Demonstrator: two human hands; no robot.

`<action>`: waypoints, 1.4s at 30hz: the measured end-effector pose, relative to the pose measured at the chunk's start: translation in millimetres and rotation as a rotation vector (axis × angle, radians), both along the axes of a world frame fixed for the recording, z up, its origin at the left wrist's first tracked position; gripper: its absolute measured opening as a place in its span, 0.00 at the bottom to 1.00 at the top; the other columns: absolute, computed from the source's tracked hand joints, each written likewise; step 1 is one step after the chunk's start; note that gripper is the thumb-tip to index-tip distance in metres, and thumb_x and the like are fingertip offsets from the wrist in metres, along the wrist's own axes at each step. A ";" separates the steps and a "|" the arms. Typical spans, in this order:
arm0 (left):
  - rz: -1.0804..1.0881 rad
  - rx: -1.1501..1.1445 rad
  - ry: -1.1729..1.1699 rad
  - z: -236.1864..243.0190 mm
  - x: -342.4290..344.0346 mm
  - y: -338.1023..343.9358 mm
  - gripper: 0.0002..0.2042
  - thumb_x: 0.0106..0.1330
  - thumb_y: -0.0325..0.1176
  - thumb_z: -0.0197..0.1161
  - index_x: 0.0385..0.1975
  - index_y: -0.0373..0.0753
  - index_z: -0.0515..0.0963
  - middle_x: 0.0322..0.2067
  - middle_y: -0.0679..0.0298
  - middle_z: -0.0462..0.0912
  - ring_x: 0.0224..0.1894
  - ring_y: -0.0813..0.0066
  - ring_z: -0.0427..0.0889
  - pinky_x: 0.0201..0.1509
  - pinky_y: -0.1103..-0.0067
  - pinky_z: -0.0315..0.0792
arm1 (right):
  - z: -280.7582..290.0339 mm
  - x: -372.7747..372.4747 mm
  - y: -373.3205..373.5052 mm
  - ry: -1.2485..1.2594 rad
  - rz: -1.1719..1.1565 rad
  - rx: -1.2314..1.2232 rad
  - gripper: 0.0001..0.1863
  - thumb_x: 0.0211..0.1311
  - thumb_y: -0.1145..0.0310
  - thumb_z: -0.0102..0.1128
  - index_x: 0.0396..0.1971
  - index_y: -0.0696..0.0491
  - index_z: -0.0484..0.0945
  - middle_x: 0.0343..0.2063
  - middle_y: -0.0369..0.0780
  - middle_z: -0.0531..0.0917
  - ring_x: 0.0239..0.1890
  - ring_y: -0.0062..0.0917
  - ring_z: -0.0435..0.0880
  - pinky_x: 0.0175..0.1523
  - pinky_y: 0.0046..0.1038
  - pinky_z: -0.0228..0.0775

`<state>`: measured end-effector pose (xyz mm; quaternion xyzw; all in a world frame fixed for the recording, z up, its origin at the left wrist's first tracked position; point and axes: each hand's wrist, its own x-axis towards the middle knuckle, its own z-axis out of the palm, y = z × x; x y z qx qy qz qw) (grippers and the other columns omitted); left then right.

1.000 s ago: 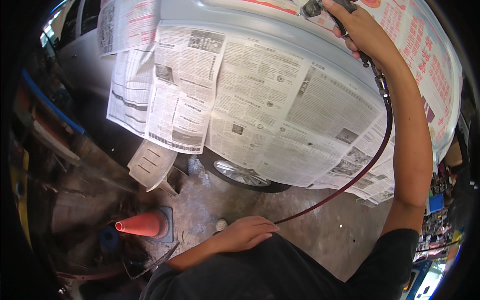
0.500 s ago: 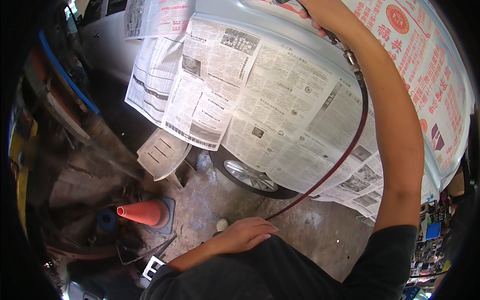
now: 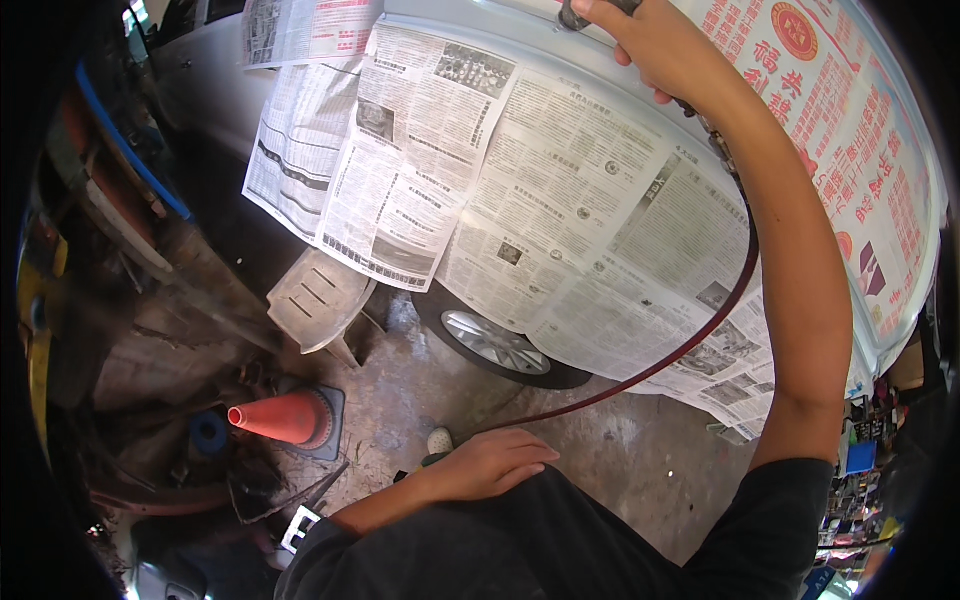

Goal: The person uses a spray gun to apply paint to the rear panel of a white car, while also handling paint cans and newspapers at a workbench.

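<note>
Currently, your right hand (image 3: pixel 660 55) curls round a dark hose-fed tool (image 3: pixel 598 13) over the silvery vehicle panel (image 3: pixel 500 35), newspaper (image 3: pixel 590 200) draped below. Your left hand (image 3: pixel 495 463) lies against your black shirt (image 3: pixel 480 550), fingers together; palm hidden, grip indeterminable. Stained floor (image 3: pixel 640 490) bears wheel (image 3: pixel 495 342), pale stool (image 3: pixel 315 297), orange cone (image 3: pixel 280 415).

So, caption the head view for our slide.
Right hand holds dark tool near silver car draped in printed newspaper sheets.
</note>
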<state>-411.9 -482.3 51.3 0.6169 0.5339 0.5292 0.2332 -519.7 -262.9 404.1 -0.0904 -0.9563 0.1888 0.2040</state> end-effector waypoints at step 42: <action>-0.358 -0.952 -0.679 -55.4 165.5 216.8 0.21 0.69 0.25 0.55 0.60 0.34 0.62 0.53 0.58 0.73 0.54 0.70 0.76 0.59 0.72 0.71 | -399.6 465.3 -2.3 0.159 -0.722 -0.661 0.33 0.54 0.77 0.59 0.64 0.47 0.68 0.64 0.46 0.64 0.47 0.47 0.82 0.47 0.42 0.78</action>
